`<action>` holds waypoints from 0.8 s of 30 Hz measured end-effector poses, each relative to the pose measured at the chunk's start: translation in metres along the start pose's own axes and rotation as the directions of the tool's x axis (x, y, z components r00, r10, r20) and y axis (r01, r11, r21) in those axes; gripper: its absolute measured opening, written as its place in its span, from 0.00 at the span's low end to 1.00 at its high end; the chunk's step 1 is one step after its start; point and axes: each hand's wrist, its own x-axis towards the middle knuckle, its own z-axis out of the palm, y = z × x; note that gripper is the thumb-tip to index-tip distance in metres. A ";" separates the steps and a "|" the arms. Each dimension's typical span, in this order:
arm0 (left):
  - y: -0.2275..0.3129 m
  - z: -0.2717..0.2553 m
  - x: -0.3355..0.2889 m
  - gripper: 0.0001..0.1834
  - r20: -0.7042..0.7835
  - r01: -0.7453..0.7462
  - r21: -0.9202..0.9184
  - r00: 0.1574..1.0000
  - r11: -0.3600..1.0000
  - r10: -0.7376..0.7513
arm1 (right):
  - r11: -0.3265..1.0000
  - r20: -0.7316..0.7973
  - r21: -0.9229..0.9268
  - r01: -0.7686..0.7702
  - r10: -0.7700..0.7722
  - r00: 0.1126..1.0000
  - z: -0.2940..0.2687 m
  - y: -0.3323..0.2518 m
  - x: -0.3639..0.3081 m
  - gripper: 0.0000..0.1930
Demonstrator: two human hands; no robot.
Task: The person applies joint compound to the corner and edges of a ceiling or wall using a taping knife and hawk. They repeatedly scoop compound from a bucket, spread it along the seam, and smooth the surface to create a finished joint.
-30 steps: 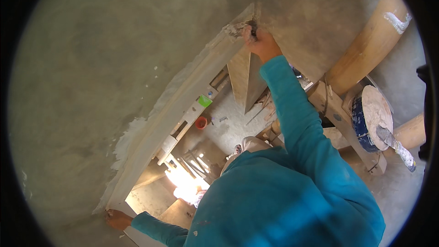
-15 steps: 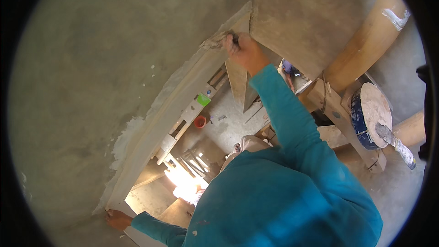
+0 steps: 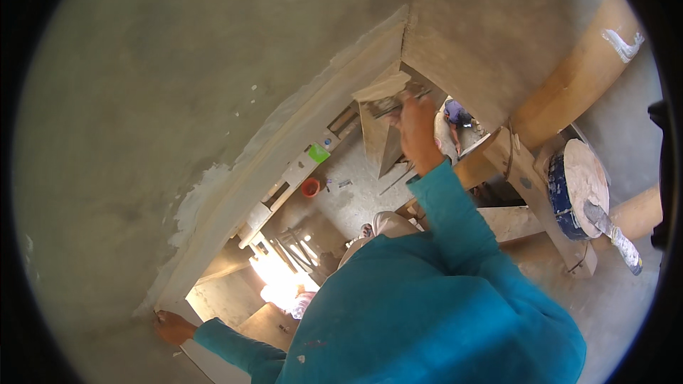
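Note:
My right hand [image 3: 416,135] is raised and grips a flat plastering trowel [image 3: 384,94], whose blade hangs just off the lower edge of the grey plastered wall [image 3: 178,99] near a corner. My left hand [image 3: 171,327] rests far down at the lower left, its fingers pressed on the same wall edge where a long straight strip [image 3: 284,163] runs along it. Both arms are in teal sleeves. A patch of white plaster [image 3: 196,199] clings to the wall beside the strip.
A blue bucket [image 3: 573,192] of pale plaster with a tool stuck in it sits on wooden planks [image 3: 526,178] at the right. Far below lie an orange tub [image 3: 310,187], a green object [image 3: 319,153], scattered tools and another person [image 3: 455,114].
My right hand has come down and away from the corner of the wall edge with the trowel. My left hand has stayed on the lower edge.

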 end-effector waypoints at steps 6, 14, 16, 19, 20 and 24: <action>0.003 -0.010 0.001 0.19 0.127 0.030 -0.088 0.992 0.996 -0.018 | 0.800 0.278 -0.408 0.440 -0.350 0.895 0.034 0.017 -0.049 0.06; 0.004 -0.011 0.001 0.19 0.112 0.043 -0.008 0.993 0.999 -0.042 | 0.301 0.385 -0.615 0.729 -0.693 0.610 0.076 0.045 -0.050 0.13; 0.002 -0.008 0.002 0.19 0.104 0.056 -0.033 0.993 0.998 -0.052 | 0.225 0.453 -0.612 0.758 -0.685 0.570 0.103 0.062 -0.066 0.19; 0.001 -0.006 0.003 0.18 0.126 0.086 -0.066 0.989 0.994 -0.077 | 0.288 0.563 -0.496 0.819 -0.612 0.556 0.125 0.085 -0.105 0.26; 0.000 -0.006 0.003 0.18 0.142 0.087 -0.051 0.987 0.995 -0.079 | 0.291 0.617 -0.444 0.848 -0.587 0.524 0.122 0.091 -0.118 0.27; 0.001 -0.010 0.002 0.18 0.113 0.043 -0.068 0.993 0.997 -0.035 | 0.350 0.637 -0.439 0.827 -0.528 0.562 0.081 0.083 -0.126 0.24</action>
